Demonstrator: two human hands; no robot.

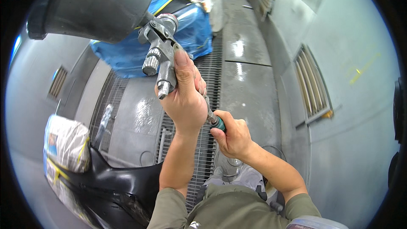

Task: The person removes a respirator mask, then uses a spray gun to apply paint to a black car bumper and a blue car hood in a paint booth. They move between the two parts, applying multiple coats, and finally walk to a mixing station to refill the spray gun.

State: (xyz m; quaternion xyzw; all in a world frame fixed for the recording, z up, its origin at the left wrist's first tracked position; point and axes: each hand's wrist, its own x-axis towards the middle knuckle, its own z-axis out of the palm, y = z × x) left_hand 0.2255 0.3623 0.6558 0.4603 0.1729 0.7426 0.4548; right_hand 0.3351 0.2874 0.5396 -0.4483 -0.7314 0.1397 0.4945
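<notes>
My left hand [186, 95] is wrapped round the handle of a metal spray gun [160, 42], raised in front of me with the thumb along the back of its body. A large dark paint cup [99, 6] tilts from the gun toward the upper left. Below the handle, my right hand [235, 138] grips a green air hose coupler [218, 124] between thumb and fingers, and the coupler meets the gun's lower inlet. Most of the left fingers are hidden behind the handle. Any paint inside the cup cannot be seen.
Blue masking film [190, 32] covers a vehicle ahead. A glossy black body panel [123, 176] stands near at lower left, partly wrapped in white masking [70, 144]. Floor grating [216, 65] runs down the middle. Grey walls with a louvred vent [311, 82] rise on both sides.
</notes>
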